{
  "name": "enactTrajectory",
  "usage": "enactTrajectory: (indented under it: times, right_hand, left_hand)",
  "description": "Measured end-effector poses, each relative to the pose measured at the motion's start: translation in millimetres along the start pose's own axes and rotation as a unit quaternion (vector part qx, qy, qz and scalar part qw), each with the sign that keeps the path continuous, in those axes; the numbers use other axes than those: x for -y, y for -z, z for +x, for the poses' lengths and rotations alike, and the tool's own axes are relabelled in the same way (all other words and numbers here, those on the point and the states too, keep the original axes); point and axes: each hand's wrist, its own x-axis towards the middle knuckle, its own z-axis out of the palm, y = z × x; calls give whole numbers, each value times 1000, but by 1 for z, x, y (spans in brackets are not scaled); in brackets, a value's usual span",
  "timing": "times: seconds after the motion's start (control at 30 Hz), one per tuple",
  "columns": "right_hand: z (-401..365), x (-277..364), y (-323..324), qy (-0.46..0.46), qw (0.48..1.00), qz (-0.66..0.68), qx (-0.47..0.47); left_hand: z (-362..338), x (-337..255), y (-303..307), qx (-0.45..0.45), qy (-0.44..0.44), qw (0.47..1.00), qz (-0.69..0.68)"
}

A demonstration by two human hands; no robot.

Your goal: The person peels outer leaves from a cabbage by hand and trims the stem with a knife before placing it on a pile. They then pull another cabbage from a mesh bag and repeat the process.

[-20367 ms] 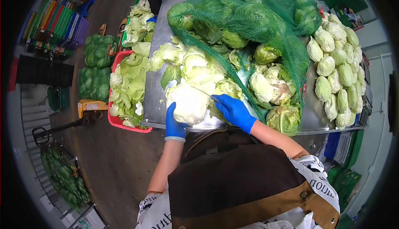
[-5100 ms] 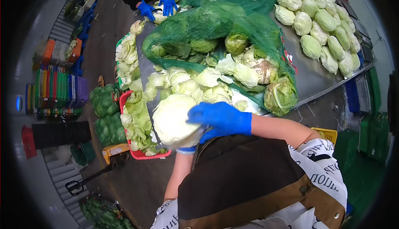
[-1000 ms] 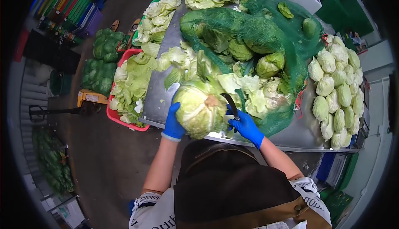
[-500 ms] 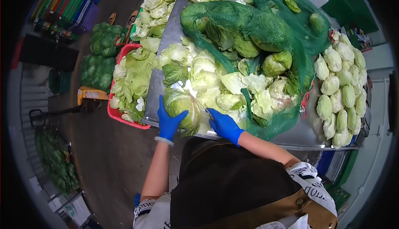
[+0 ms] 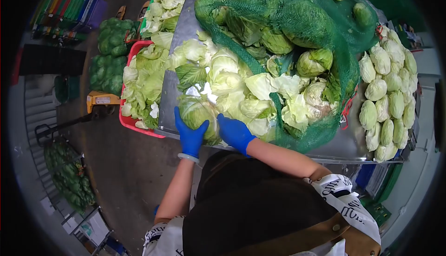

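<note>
A pale green cabbage [image 5: 197, 115] rests at the near edge of the metal table, and my left hand [image 5: 189, 133] in a blue glove grips its near left side, thumb across the front. My right hand [image 5: 234, 131], also gloved in blue, is closed against the cabbage's right side. A thin knife shows at its fingertips in the earlier view; now the blade is hidden. Loose cabbage leaves [image 5: 227, 72] lie just beyond both hands. To the right, a green mesh sack [image 5: 288, 21] lies open over several whole cabbages [image 5: 314, 62].
Trimmed cabbages [image 5: 388, 102] are piled at the table's right end. A red crate [image 5: 126, 112] of leaves stands against the left edge, a green crate [image 5: 145, 21] behind it. On the floor are filled mesh sacks [image 5: 109, 72] and a yellow pallet jack [image 5: 102, 99].
My right hand has moved left, from beside the cabbage to against its side, and the thin blade has gone out of sight. My left hand keeps its hold; the view has shifted slightly.
</note>
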Motion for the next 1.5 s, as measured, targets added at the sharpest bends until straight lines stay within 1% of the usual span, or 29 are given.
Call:
enactTrajectory:
  times: [0.13, 0.2, 0.23, 0.33, 0.37, 0.47, 0.5, 0.57, 0.67, 0.8, 0.87, 0.93, 0.97, 1.07, 1.13, 1.17, 1.27, 1.3, 1.33, 1.37, 1.4, 1.43, 1.47, 1.5]
  right_hand:
    - [16, -18, -12, 14, 999, -31, -2]
    - [17, -20, -18, 5, 999, -43, -1]
    - [20, -15, -19, -17, 998, -55, -11]
    - [25, -12, -13, -43, 996, -75, 33]
    - [20, -9, -15, -47, 996, -75, 28]
    - [16, -1, -14, -61, 996, -69, 10]
    - [10, 0, -12, -75, 995, -61, 13]
    - [1, 1, 0, -104, 992, -56, 32]
    - [-2, -2, -5, -126, 990, -67, 23]
    - [7, -20, -24, -110, 989, -102, -7]
    - [11, -21, -20, -92, 989, -114, -22]
    - [6, -15, -10, -96, 990, -103, 4]
    - [3, -9, -5, -100, 990, -96, 19]
    - [-18, -1, 5, -136, 989, -52, 20]
    - [-11, -18, -11, -102, 991, -80, -29]
    - [-7, -27, -23, -85, 991, -92, -54]
    - [22, -62, -43, -119, 981, -145, -45]
    - [24, -72, -49, -111, 985, -127, -47]
    - [32, -78, -48, -117, 989, -84, -39]
    - [33, -80, -50, -127, 991, -37, -24]
    - [30, -81, -52, -141, 990, 11, -7]
    - [30, -71, -31, -199, 970, 125, 59]
    - [32, -71, -26, -190, 976, 101, 39]
    - [28, -68, -27, -184, 980, 79, 20]
  left_hand:
    - [-2, -10, -4, -5, -20, 999, 48]
    - [-6, -14, -3, -10, -16, 998, 58]
    - [-5, -17, -4, -14, -16, 998, 55]
    - [-3, -23, -6, -19, 0, 998, 56]
    - [-2, -23, -4, -18, 4, 998, 60]
    - [12, -7, 2, 22, 27, 999, 8]
    - [10, -2, 0, 25, 21, 999, 21]
    - [8, -12, -9, 42, 7, 998, 48]
    - [8, -27, -9, 64, 25, 997, 32]
    - [27, -19, -10, 74, 50, 996, 25]
    - [31, -24, -10, 74, 52, 995, 38]
    - [33, -30, -9, 81, 68, 993, 58]
    - [34, -32, -11, 77, 60, 993, 59]
    - [31, -27, -13, 80, 50, 994, 58]
    - [42, -12, -15, 81, 50, 995, 39]
    - [56, -18, -11, 93, 92, 991, 41]
    - [103, -2, -6, 176, 156, 972, -27]
    - [109, 3, -6, 182, 150, 971, -27]
    - [114, -14, 2, 184, 201, 961, -51]
    - [104, -41, 18, 187, 258, 945, -73]
    - [91, -54, 30, 193, 318, 924, -94]
    - [87, -27, 42, 177, 336, 919, -111]
    - [68, -29, 45, 66, 299, 941, -145]
    - [56, -11, 47, -14, 268, 940, -209]
